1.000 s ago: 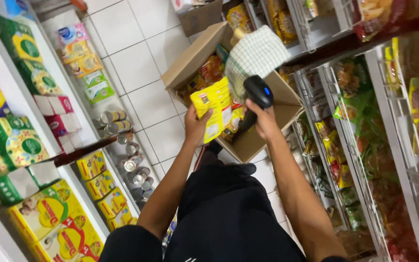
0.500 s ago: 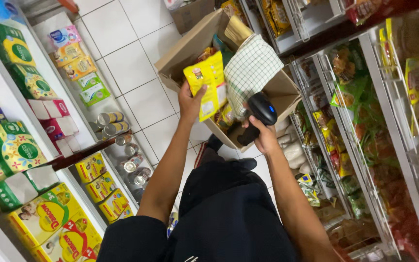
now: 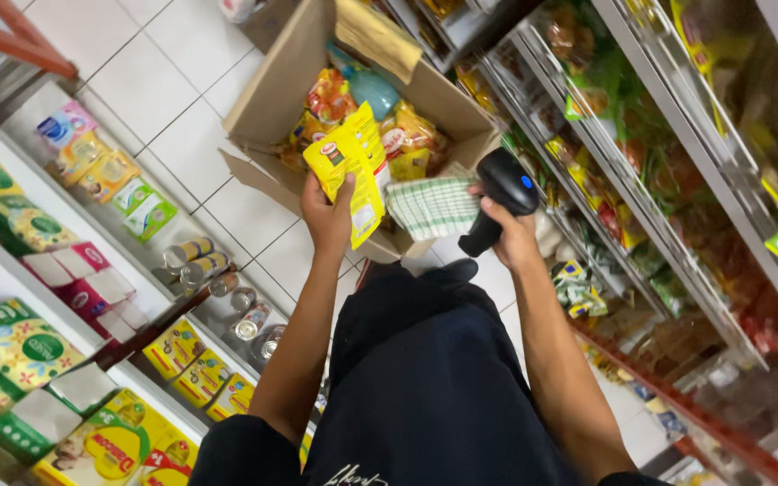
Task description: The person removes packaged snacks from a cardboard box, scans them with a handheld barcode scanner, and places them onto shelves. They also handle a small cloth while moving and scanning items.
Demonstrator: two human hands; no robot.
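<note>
1. Since a moment ago, both hands have come down and nearer the body, and the open cardboard box (image 3: 294,76) now sits further up the head view, with more of its contents showing.
2. Head view: the left hand (image 3: 328,214) is clamped on the lower edge of a yellow packet (image 3: 351,166), holding it upright in front of the box.
3. The right hand (image 3: 511,236) is closed round the grip of a black handheld scanner (image 3: 503,191), its head turned toward the packet.
4. A green-and-white checked cloth (image 3: 429,205) lies between packet and scanner, touching the box's near rim.
5. Inside the box are more yellow, orange and red packets, all jumbled.
6. The box stands on the white tiled floor (image 3: 150,81) in an aisle.
7. On the person's left, a white shelf (image 3: 11,225) carries cartons and a row of tins (image 3: 198,261); on the right, a wire rack (image 3: 668,171) holds bagged goods.
</note>
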